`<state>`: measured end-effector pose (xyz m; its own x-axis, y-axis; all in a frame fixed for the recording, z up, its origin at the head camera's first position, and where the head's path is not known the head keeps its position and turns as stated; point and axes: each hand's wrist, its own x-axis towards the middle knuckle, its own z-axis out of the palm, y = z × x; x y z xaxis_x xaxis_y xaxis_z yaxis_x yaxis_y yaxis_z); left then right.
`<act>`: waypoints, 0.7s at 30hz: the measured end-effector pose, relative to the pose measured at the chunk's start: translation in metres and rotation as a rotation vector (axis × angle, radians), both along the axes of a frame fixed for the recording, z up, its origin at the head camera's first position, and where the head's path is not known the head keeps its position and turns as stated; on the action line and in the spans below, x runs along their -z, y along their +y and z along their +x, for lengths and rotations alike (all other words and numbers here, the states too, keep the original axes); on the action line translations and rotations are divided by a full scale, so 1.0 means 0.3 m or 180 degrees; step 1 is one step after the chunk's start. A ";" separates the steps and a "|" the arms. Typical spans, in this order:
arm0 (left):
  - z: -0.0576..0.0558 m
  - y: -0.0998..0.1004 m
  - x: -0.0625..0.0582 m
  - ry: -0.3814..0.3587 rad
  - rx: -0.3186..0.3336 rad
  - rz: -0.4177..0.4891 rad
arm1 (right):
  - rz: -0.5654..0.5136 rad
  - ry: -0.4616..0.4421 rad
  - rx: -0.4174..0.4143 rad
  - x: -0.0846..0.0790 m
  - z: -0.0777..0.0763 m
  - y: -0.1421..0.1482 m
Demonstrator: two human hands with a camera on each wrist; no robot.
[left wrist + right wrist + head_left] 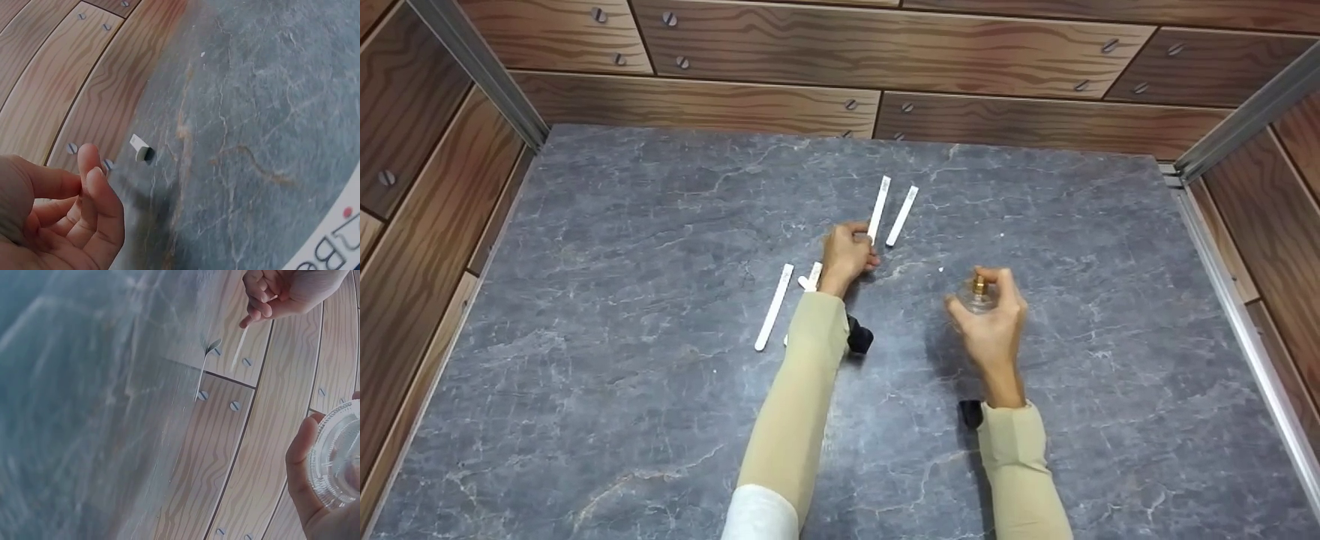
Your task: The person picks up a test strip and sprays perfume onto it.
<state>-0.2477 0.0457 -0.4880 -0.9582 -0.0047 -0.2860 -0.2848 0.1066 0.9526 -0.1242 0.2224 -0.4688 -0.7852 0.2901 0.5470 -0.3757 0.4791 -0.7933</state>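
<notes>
My left hand (pixel 847 253) pinches the near end of a white perfume test strip (pixel 879 206), which points away toward the back wall. In the right wrist view the strip (pixel 241 346) sticks out from the left hand's fingertips. Just right of it, a second test strip (pixel 903 216) lies on the table, its end bent up in the right wrist view. My right hand (pixel 994 319) grips a clear glass perfume bottle (pixel 340 450), a finger at its gold spray top (pixel 979 284). The hand hides part of the bottle.
Left of my left forearm another test strip (pixel 774 307) lies on the grey marbled table (pixel 622 390). A further white strip (pixel 814 276) is partly hidden by the left wrist and sleeve. Wood-patterned walls (pixel 780 52) with metal edge rails (pixel 1245 315) bound the table.
</notes>
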 end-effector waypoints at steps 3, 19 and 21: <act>-0.010 -0.004 0.010 -0.0076 -0.0011 0.0030 | -0.0003 0.0008 -0.0002 -0.002 0.000 -0.002; 0.012 -0.009 -0.005 0.0201 0.0025 -0.0225 | 0.0004 -0.0008 0.0020 0.001 -0.002 0.001; 0.014 -0.013 -0.007 0.0195 0.0022 -0.0219 | 0.0023 0.0004 0.0021 0.002 -0.002 0.002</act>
